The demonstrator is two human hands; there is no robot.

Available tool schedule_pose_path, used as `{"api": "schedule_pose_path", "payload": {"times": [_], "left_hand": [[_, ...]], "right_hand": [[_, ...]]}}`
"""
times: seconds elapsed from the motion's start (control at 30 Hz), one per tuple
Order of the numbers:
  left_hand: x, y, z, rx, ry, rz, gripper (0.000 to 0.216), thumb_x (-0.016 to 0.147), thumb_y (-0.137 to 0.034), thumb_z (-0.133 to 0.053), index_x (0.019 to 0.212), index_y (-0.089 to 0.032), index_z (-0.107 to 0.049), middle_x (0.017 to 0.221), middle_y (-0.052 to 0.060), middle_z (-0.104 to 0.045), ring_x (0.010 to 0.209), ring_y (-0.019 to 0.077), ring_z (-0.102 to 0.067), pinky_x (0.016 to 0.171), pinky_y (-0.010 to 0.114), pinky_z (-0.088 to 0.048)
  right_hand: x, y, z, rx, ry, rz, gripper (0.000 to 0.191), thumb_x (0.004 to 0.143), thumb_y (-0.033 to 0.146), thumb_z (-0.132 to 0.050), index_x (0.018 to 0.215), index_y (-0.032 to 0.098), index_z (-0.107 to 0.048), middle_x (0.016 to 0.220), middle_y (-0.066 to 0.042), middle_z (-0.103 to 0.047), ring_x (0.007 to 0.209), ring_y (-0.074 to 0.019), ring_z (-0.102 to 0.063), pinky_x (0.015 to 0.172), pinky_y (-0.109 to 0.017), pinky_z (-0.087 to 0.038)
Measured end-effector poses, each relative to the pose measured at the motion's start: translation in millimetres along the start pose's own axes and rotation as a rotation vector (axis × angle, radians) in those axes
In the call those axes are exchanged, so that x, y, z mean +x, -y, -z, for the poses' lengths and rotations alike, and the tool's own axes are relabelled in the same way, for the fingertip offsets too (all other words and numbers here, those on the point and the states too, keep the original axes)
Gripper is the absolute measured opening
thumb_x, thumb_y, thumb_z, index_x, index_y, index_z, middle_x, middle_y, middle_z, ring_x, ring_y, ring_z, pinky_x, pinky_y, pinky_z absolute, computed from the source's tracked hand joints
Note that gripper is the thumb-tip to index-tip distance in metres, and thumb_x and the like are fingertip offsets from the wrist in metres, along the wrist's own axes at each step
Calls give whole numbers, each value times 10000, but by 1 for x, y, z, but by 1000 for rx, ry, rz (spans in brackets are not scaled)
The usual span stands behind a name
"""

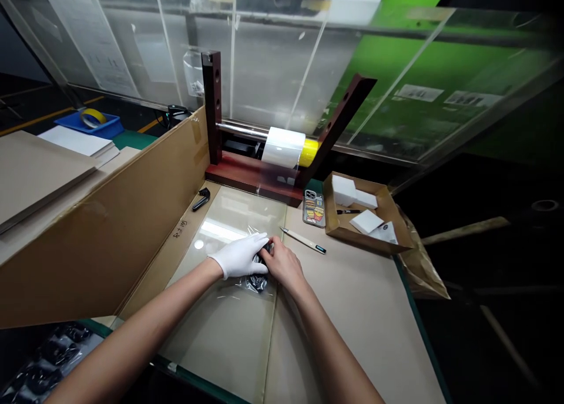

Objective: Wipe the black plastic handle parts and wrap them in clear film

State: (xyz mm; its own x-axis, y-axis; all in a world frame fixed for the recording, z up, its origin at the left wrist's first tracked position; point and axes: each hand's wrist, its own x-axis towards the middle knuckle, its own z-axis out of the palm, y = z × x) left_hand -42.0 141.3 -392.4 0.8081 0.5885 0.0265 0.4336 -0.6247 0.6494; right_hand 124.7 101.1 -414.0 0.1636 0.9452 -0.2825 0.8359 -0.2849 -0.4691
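Note:
A clear plastic bag (257,283) with something black in it, perhaps a coiled cable, lies on the clear film over the table top. My left hand (238,256), in a white glove, is closed round the bag's left side, thumb below and fingers above. My right hand (282,262) is bare, and its curled fingers pinch the bag from the right. Both hands meet over the bag and hide much of it. To the right of my right hand lies a white pen-like cutter (304,239). A small black tool (201,199) lies farther off to the left.
Behind stands a dark red frame (251,172) carrying a roll of clear film (284,147). A patterned phone case (314,208) and a cardboard tray (396,239) with white blocks are at right. A tall cardboard wall (132,210) borders the left. Bagged black items (53,354) sit lower left.

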Motion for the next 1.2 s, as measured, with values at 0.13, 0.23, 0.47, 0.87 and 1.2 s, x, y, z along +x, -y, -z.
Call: {"api": "schedule_pose_path", "payload": {"times": [0.13, 0.23, 0.47, 0.87, 1.2], "left_hand": [[2, 7, -17, 25, 1, 94, 675, 875, -327, -637, 1481, -178, -381, 1568, 169, -429, 1451, 316, -413, 1191, 453, -363], [6, 7, -18, 47, 22, 135, 676, 860, -302, -646, 1463, -146, -384, 1604, 196, -361, 1490, 336, -345, 1212, 469, -332], [-16, -17, 3, 74, 80, 105, 483, 820, -426, -676, 1230, -203, -552, 1317, 130, -622, 1152, 325, -640, 970, 434, -544], [-71, -37, -16, 28, -41, 192, 580, 960, -377, -520, 1508, -269, -365, 1398, 93, -593, 1239, 279, -592, 1053, 417, -490], [54, 63, 54, 170, 63, 383, 887, 609, -500, -824, 1425, -302, -536, 1311, 103, -601, 1137, 359, -615, 911, 415, -535]], "right_hand": [[-21, 0, 1, 25, 1, 12, 332, 986, 464, -453, 1227, 236, -467, 911, -65, -708, 848, -273, -686, 670, -306, -392], [-47, -2, 2, 82, 43, 74, 413, 938, 468, -543, 1266, 245, -427, 979, -50, -697, 864, -246, -689, 697, -300, -441], [-110, 4, -6, 153, 48, 217, 470, 838, 247, -610, 1256, 253, -397, 1059, -55, -647, 926, -248, -676, 779, -328, -501], [2, -74, 64, -146, -190, 116, 258, 951, 343, -566, 1155, 185, -560, 1219, -135, -579, 1167, -297, -553, 990, -453, -438], [12, -79, 72, -306, -61, 252, 302, 1043, 336, -384, 1239, 241, -593, 1152, -83, -666, 907, -216, -648, 734, -315, -452]]}}
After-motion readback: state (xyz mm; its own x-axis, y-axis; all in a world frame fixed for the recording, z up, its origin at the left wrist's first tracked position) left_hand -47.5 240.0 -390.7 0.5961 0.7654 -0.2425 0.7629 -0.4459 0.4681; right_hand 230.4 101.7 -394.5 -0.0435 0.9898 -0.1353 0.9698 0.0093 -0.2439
